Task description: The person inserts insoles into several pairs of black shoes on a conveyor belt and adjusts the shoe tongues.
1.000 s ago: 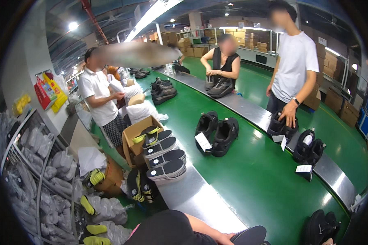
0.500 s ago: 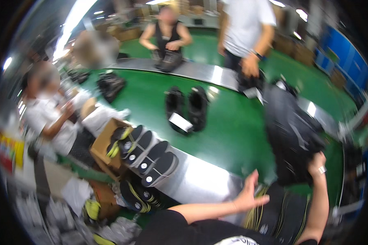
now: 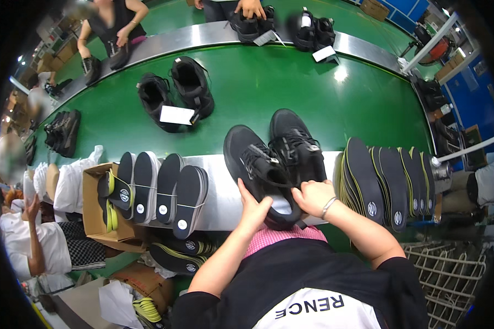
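Note:
A pair of black lace-up shoes lies in front of me on the metal edge of the green table, toes pointing away. My left hand point(image 3: 253, 209) wraps the outer side of the left shoe point(image 3: 246, 148), its thumb by the collar. Something pale shows inside that shoe's opening. My right hand point(image 3: 315, 198), wearing a bracelet, has curled fingers at the collar between the two shoes, gripping the left shoe's edge. The right shoe point(image 3: 292, 131) rests against the left one, its heel partly hidden behind my right hand.
Banded black insoles point(image 3: 167, 186) stand left beside a cardboard box point(image 3: 93, 216). More yellow-edged insoles point(image 3: 368, 181) line the right. Farther off sits another black pair point(image 3: 189, 82) with a white tag point(image 3: 177, 115). Co-workers handle shoes across and to the left.
The black shoes now lie before me with both hands on them. Earlier, my right hand was at a dark bundle on the right and my left hand was open. My view has turned.

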The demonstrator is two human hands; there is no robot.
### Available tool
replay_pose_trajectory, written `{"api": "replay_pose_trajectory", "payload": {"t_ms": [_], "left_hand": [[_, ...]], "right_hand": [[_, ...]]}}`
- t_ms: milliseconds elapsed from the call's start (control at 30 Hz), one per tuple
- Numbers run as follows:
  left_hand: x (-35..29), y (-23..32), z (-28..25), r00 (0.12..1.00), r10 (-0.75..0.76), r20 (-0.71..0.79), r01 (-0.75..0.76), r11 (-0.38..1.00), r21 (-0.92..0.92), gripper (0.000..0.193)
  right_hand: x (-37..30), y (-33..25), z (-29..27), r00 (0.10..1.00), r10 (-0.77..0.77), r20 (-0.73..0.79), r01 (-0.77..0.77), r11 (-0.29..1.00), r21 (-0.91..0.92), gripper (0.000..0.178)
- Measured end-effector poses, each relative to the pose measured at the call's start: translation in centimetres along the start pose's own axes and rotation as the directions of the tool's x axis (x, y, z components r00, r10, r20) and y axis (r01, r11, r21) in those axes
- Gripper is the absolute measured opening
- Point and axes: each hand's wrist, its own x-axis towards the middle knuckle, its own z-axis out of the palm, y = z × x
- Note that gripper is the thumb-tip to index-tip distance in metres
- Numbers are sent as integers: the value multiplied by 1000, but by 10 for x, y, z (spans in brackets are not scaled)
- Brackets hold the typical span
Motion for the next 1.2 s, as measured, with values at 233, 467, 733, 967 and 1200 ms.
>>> {"api": "replay_pose_trajectory", "payload": {"t_ms": [233,467,733,967,1200], "left_hand": [[15,58,-8,723,690,11,-520,535,666,88],[47,83,-6,823,519,230,-567,737,369,64],[104,81,-2,890,40,454,35,987,-157,52],[103,80,-4,866,3,500,50,994,-93,59],[109,75,-4,853,-55,519,156,976,-153,61]], "right_hand": [[-30,1,-26,865,-305,-399,329,944,-9,44],[63,-19,-18,773,-300,-558,479,853,205,46],[123,23,-40,971,-197,136,-46,402,914,22],[136,25,-38,935,-227,272,-171,383,908,24],[127,21,-50,913,-255,319,-222,345,912,34]]}}
